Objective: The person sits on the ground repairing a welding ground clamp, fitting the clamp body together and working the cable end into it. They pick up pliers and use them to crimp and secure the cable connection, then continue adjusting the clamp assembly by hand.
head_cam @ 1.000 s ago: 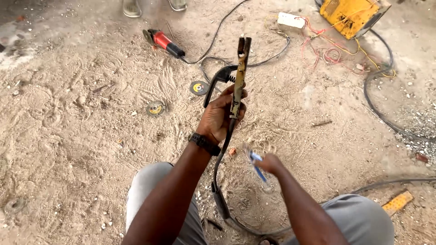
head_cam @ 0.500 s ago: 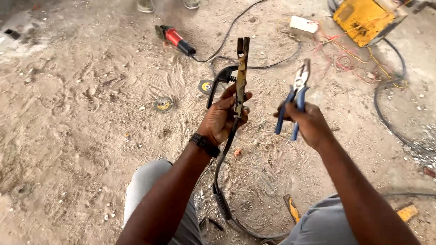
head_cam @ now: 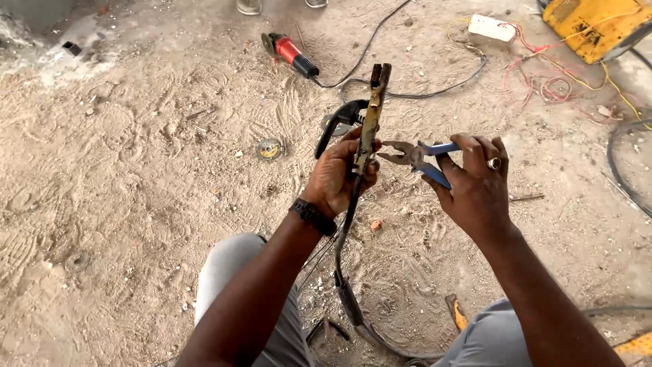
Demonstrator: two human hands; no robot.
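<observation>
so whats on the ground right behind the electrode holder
Behind the electrode holder in the left hand lie sandy ground and black cable; the holder and hand cover the rest.

- We saw the left hand point(head_cam: 337, 173) raised in front of the body, fingers curled shut in a firm grip, thumb up on the near side.
- Left forearm ran up from lower left, a dark band on the wrist.
- Right hand point(head_cam: 475, 187) was level with the left, just beside it, back of hand toward us, fingers closed, a ring on one finger.
- Right forearm came in from lower right.
</observation>
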